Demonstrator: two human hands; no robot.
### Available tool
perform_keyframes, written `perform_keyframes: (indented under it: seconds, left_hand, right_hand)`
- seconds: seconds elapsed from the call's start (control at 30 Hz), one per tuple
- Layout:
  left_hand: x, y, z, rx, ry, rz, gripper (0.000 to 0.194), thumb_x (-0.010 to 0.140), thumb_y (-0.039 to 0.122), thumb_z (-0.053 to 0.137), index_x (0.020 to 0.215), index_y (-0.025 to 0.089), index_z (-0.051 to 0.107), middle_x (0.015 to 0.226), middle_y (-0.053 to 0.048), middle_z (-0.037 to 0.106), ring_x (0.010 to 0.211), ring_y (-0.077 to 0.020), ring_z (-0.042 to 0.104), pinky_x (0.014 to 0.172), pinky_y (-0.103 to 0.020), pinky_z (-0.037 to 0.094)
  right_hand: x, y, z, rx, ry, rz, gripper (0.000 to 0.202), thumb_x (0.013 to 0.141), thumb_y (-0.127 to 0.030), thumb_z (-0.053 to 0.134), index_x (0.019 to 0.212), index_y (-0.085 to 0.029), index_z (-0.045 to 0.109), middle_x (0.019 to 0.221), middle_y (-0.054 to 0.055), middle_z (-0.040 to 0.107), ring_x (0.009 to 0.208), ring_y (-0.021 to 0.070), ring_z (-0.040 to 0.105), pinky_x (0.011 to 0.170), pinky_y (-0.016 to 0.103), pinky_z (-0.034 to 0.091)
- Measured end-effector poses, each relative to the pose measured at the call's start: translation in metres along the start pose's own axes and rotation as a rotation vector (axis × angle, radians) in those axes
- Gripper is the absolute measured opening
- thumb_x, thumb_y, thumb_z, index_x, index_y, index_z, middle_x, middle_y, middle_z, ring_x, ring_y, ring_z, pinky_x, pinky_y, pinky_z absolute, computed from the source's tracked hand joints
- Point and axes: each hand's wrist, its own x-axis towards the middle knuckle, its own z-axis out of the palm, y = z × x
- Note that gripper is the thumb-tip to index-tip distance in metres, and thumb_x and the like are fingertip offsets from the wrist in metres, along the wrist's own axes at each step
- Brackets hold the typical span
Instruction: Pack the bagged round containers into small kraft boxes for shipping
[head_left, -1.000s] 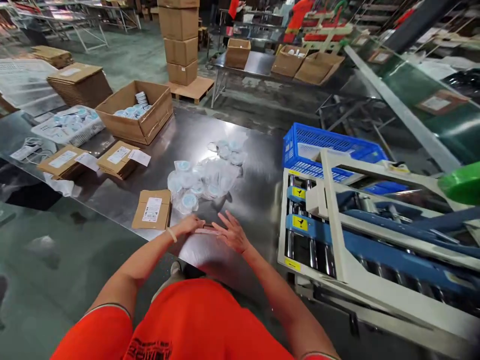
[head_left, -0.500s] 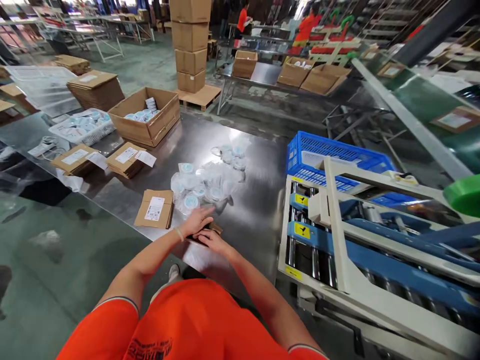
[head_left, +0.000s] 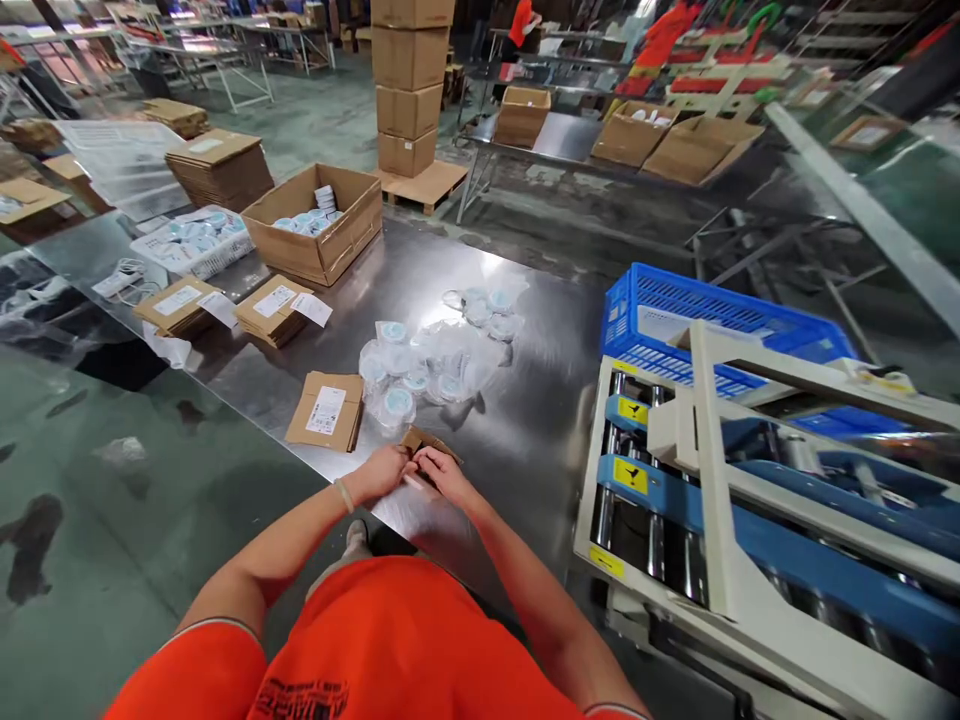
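Note:
Near the front edge of the metal table, my left hand is closed on the left side of a small brown cardboard piece. My right hand pinches the same cardboard from the right, its fingertips close to those of the left. The cardboard is partly hidden under both hands. Just left lies a stack of flat cardboard mailers with a white label on top. Beyond my hands spreads a pile of clear-wrapped round items with pale blue centres.
An open carton, a white basket of round items and two labelled mailer stacks stand at the left. At the right are a blue crate and a roller conveyor. Other people in orange are far behind.
My hands have gone from lying flat over the cardboard to closing on it, and more of it shows now. The whole view has shifted, with the table items appearing further right.

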Motion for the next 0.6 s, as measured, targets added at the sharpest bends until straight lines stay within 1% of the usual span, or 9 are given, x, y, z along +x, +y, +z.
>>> perform_keyframes:
  seconds: [0.07, 0.13, 0.2, 0.27, 0.33, 0.4, 0.47, 0.53, 0.6]
  left_hand:
    - [0.012, -0.004, 0.002, 0.020, 0.052, -0.065, 0.022, 0.105, 0.033, 0.059, 0.098, 0.020, 0.076, 0.104, -0.010, 0.075, 0.102, -0.0262, 0.068, 0.097, -0.040, 0.054]
    - [0.020, -0.007, 0.011, 0.043, 0.162, -0.145, 0.023, 0.103, 0.039, 0.065, 0.109, 0.019, 0.074, 0.121, -0.015, 0.071, 0.118, -0.0333, 0.064, 0.105, -0.051, 0.051]
    - [0.023, -0.012, 0.025, 0.005, 0.331, -0.274, 0.037, 0.101, 0.049, 0.068, 0.119, 0.016, 0.068, 0.133, -0.021, 0.064, 0.128, -0.0399, 0.057, 0.109, -0.061, 0.048]
    - [0.024, -0.022, 0.038, -0.147, 0.514, -0.370, 0.055, 0.096, 0.060, 0.073, 0.125, 0.015, 0.061, 0.135, -0.022, 0.058, 0.130, -0.0420, 0.055, 0.110, -0.064, 0.047]
    - [0.025, -0.033, 0.048, -0.374, 0.626, -0.358, 0.077, 0.084, 0.069, 0.081, 0.132, 0.015, 0.055, 0.135, -0.020, 0.055, 0.130, -0.0408, 0.055, 0.113, -0.063, 0.047]
    - [0.027, -0.041, 0.054, -0.571, 0.645, -0.286, 0.097, 0.072, 0.073, 0.089, 0.139, 0.016, 0.049, 0.137, -0.019, 0.053, 0.131, -0.0397, 0.055, 0.118, -0.062, 0.046]
    - [0.025, -0.042, 0.060, -0.705, 0.659, -0.290, 0.106, 0.068, 0.073, 0.091, 0.146, 0.018, 0.044, 0.141, -0.019, 0.051, 0.135, -0.0387, 0.054, 0.121, -0.062, 0.044]
    - [0.015, -0.037, 0.067, -0.782, 0.700, -0.419, 0.104, 0.075, 0.068, 0.088, 0.151, 0.020, 0.038, 0.145, -0.019, 0.051, 0.139, -0.0365, 0.054, 0.122, -0.059, 0.044]
    - [-0.002, -0.028, 0.074, -0.855, 0.659, -0.595, 0.091, 0.085, 0.062, 0.081, 0.153, 0.021, 0.037, 0.140, -0.017, 0.058, 0.134, -0.0329, 0.059, 0.116, -0.055, 0.049]
  right_hand:
    - [0.006, -0.009, -0.010, -0.220, 0.081, -0.039, 0.036, 0.104, -0.050, 0.051, 0.101, -0.024, 0.074, 0.098, 0.008, 0.077, 0.094, 0.0253, 0.071, 0.094, 0.040, 0.058]
    - [0.010, -0.016, -0.014, -0.473, 0.228, -0.022, 0.038, 0.101, -0.048, 0.059, 0.125, -0.021, 0.073, 0.123, 0.015, 0.076, 0.116, 0.0316, 0.069, 0.106, 0.046, 0.054]
    - [0.008, -0.019, -0.005, -0.698, 0.275, 0.092, 0.070, 0.092, -0.053, 0.075, 0.149, -0.015, 0.061, 0.150, 0.024, 0.064, 0.137, 0.0402, 0.060, 0.112, 0.053, 0.050]
    - [0.001, -0.018, 0.018, -0.866, 0.194, 0.226, 0.103, 0.077, -0.058, 0.090, 0.160, -0.011, 0.050, 0.164, 0.030, 0.049, 0.148, 0.0484, 0.050, 0.113, 0.058, 0.048]
    - [-0.009, -0.014, 0.044, -0.971, 0.148, 0.309, 0.114, 0.072, -0.057, 0.094, 0.164, -0.011, 0.045, 0.171, 0.032, 0.039, 0.151, 0.0529, 0.044, 0.113, 0.061, 0.048]
    - [-0.016, -0.009, 0.060, -1.011, 0.189, 0.329, 0.105, 0.080, -0.050, 0.090, 0.166, -0.013, 0.043, 0.173, 0.032, 0.036, 0.149, 0.0520, 0.046, 0.113, 0.063, 0.047]
    - [-0.020, -0.002, 0.058, -0.957, 0.234, 0.314, 0.088, 0.091, -0.044, 0.079, 0.166, -0.014, 0.044, 0.170, 0.031, 0.042, 0.142, 0.0475, 0.053, 0.112, 0.063, 0.047]
    - [-0.022, 0.006, 0.044, -0.802, 0.295, 0.290, 0.080, 0.097, -0.045, 0.070, 0.166, -0.016, 0.044, 0.166, 0.028, 0.049, 0.139, 0.0438, 0.056, 0.112, 0.062, 0.048]
    - [-0.022, 0.017, 0.032, -0.551, 0.383, 0.263, 0.080, 0.098, -0.052, 0.065, 0.166, -0.018, 0.043, 0.164, 0.024, 0.052, 0.141, 0.0416, 0.056, 0.114, 0.059, 0.049]
